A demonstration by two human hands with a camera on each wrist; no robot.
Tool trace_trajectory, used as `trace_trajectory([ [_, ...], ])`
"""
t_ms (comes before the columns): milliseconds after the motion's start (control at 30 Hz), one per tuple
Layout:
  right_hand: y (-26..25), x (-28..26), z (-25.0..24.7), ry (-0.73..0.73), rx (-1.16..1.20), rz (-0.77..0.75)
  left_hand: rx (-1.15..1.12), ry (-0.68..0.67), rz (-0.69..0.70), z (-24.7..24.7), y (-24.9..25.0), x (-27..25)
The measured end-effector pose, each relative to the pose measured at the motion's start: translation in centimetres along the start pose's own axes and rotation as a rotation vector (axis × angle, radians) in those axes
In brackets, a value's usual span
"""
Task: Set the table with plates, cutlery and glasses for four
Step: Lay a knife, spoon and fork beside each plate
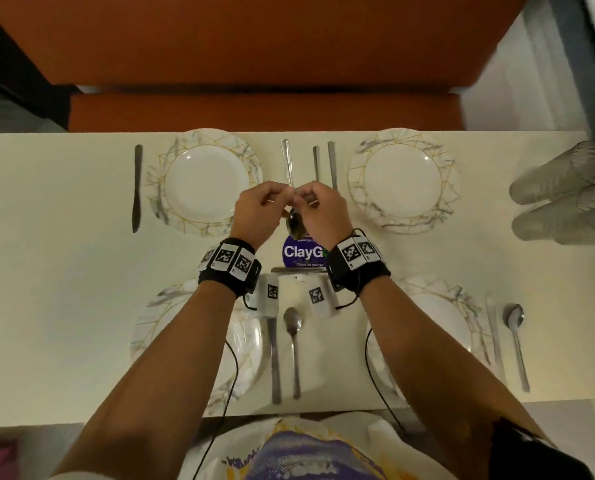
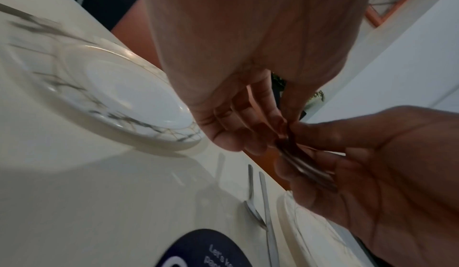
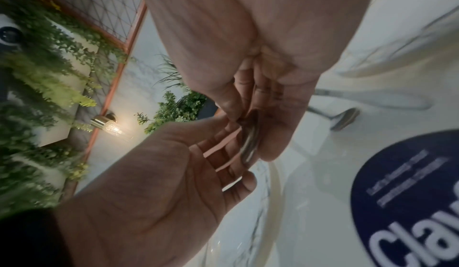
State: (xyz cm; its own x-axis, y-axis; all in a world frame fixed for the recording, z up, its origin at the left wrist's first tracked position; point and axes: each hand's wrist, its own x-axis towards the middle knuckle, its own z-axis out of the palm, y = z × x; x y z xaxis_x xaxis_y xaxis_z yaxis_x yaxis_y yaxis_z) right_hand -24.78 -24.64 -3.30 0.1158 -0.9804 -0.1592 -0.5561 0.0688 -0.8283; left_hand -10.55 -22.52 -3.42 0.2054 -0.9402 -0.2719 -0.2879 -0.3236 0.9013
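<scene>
On the table (image 1: 64, 306) four plates sit at the corners of a square: far left plate (image 1: 206, 181), far right plate (image 1: 403, 180), near left plate (image 1: 171, 327), near right plate (image 1: 438, 317). A knife (image 1: 137, 188) lies left of the far left plate. Between the far plates lie a fork (image 1: 316, 162) and a second knife (image 1: 332, 164), just left of the far right plate. A spoon (image 1: 291, 188) is held above the table between them, right of the far left plate. A round sticker (image 1: 303, 252) lies at the table's centre. Between the near plates lie a third knife (image 1: 274, 362) and a second spoon (image 1: 293, 344); right of the near right plate lie a fourth knife (image 1: 495, 341) and a third spoon (image 1: 516, 341). Glasses (image 1: 566, 195) lie at the far right edge.
</scene>
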Motion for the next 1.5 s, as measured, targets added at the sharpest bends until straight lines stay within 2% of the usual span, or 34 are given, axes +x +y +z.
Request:
trace_trajectory([
  [200,-5.5,-3.0,6.8,0.000,0.035,0.013,-0.248,0.064,-0.049,-8.1,-3.0,-2.6],
  [367,-10.1,-5.0,13.1,-0.015,0.123,0.074,-0.291,0.108,-0.070,-16.1,-5.3,-2.3],
  [500,-11.7,-5.4,16.8,-0.056,0.112,0.076,-0.254,0.185,-0.121,-22.3,-7.4,-0.2],
  [700,-12.3,-4.8,18.3,-0.150,0.083,0.124,-0.066,0.231,-0.260,-29.0,-11.1,4.9],
  [933,-11.9,-2.2,18.5,-0.147,0.100,0.217,0.217,0.211,-0.355,-30.6,-13.3,8.5],
  [1133,-11.7,-0.8,18.7,-0.132,0.140,0.257,0.369,0.183,-0.326,-30.2,-13.4,9.9],
  [1267,-11.6,-0.6,18.9,-0.133,0.146,0.266,0.413,0.227,-0.287,-29.7,-13.2,10.2],
  [1500,-11.2,-0.6,19.1,-0.144,0.137,0.265,0.416,0.249,-0.318,-29.8,-13.3,10.4],
])
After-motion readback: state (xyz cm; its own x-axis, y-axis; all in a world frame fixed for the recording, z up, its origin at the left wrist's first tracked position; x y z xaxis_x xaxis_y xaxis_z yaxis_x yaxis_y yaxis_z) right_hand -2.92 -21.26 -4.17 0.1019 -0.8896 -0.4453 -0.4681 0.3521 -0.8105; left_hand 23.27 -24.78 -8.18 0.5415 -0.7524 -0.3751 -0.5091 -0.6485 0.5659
